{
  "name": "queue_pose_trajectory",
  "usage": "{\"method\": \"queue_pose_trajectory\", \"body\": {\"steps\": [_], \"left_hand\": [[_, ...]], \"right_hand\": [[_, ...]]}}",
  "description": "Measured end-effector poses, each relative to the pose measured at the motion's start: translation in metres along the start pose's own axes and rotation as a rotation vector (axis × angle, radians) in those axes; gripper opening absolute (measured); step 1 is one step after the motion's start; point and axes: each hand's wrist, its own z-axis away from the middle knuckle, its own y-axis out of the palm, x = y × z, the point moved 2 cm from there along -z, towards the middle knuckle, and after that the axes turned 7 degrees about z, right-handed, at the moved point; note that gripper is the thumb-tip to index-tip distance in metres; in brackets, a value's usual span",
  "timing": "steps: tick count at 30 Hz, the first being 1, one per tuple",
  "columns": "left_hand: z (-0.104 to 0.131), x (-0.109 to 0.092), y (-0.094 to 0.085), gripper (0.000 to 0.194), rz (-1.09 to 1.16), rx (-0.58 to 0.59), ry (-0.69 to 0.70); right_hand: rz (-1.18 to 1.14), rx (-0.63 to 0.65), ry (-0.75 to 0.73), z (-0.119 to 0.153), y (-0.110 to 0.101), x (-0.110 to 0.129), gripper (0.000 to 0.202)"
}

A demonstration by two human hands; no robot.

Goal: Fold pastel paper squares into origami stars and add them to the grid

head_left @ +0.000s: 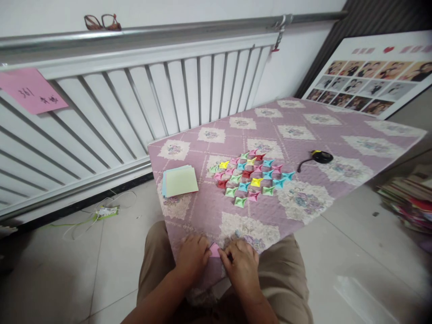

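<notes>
A small folded piece of pink paper lies at the near end of the table between my two hands. My left hand has its fingers curled and pressed on the paper's left edge. From the other side, my right hand grips the right edge with thumb and bent fingers. Part of the paper is hidden under the fingers. Beyond the hands, several small folded paper shapes, among them a yellow one, stand in slanting rows in green, pink, blue, red and yellow. To their left sits a stack of coloured paper sheets, pale yellow-green on top.
The table wears a purple patterned cloth. A black tape measure lies at the right. Behind stands a white radiator with a pink note; glasses rest above its pipe. A photo board leans at back right.
</notes>
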Motion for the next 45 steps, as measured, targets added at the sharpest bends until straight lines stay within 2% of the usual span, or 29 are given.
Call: {"method": "queue_pose_trajectory", "body": {"steps": [5,7,9,15,20,22,24,27,29,35,41,45], "left_hand": [[0.002,0.001,0.005,0.019,-0.028,-0.023,0.370],[0.003,0.001,0.004,0.019,-0.037,-0.038,0.458],[0.003,0.002,0.004,0.019,-0.050,-0.042,0.490],[0.001,0.006,0.006,0.021,-0.033,-0.004,0.435],[-0.001,0.006,0.006,0.022,0.013,0.038,0.350],[-0.001,0.007,0.006,0.021,0.013,0.014,0.337],[-0.001,0.008,0.007,0.022,0.012,-0.018,0.331],[-0.002,0.010,0.007,0.022,0.015,-0.034,0.311],[-0.003,0.010,0.006,0.021,0.030,-0.026,0.282],[-0.006,0.015,0.001,0.030,0.122,0.004,0.195],[-0.012,0.026,0.002,0.032,0.113,0.094,0.218],[-0.014,0.032,0.006,0.030,0.094,0.112,0.234]], "right_hand": [[0.006,-0.004,0.020,0.002,-0.002,0.002,0.025],[0.007,0.002,0.022,0.003,-0.002,0.002,0.024],[0.006,-0.002,0.020,0.006,-0.001,0.001,0.022],[0.005,-0.072,0.064,0.012,0.008,-0.001,0.015],[0.034,-0.062,0.053,0.012,0.008,-0.003,0.014],[0.043,-0.090,0.000,0.015,0.006,-0.003,0.015],[0.057,-0.100,-0.113,0.020,0.005,0.001,0.025],[0.087,-0.043,-0.308,0.032,0.010,0.009,0.040],[0.111,-0.034,-0.370,0.039,0.014,0.012,0.044],[0.120,-0.063,-0.404,0.043,0.018,0.014,0.045],[0.120,-0.054,-0.431,0.041,0.011,0.015,0.050],[0.162,-0.034,-0.444,0.045,0.014,0.004,0.048]]}}
